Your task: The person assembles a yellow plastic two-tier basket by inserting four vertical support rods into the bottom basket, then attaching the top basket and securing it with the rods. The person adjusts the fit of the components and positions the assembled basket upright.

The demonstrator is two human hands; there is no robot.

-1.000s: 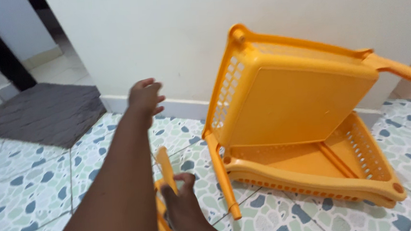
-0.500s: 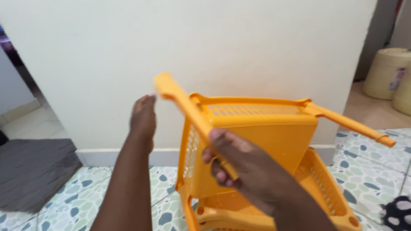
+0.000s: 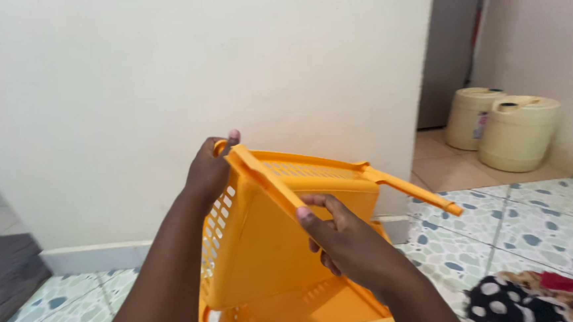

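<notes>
An orange plastic rack of stacked perforated baskets stands tilted on the tiled floor in front of a white wall. My left hand grips the top left corner of its upper basket. My right hand holds a loose orange plastic bar that slants from that corner down to my fingers. Another orange bar sticks out from the basket's top right corner towards the right.
Two cream plastic jerrycans stand on the floor in a passage at the right. A spotted black-and-white cloth lies at the lower right. A dark grey mat lies at the left edge. The white wall is close behind the rack.
My right hand has brought the loose bar up from the floor and laid its upper end at the basket's top left corner. My left hand has moved onto that corner and closed on it.
</notes>
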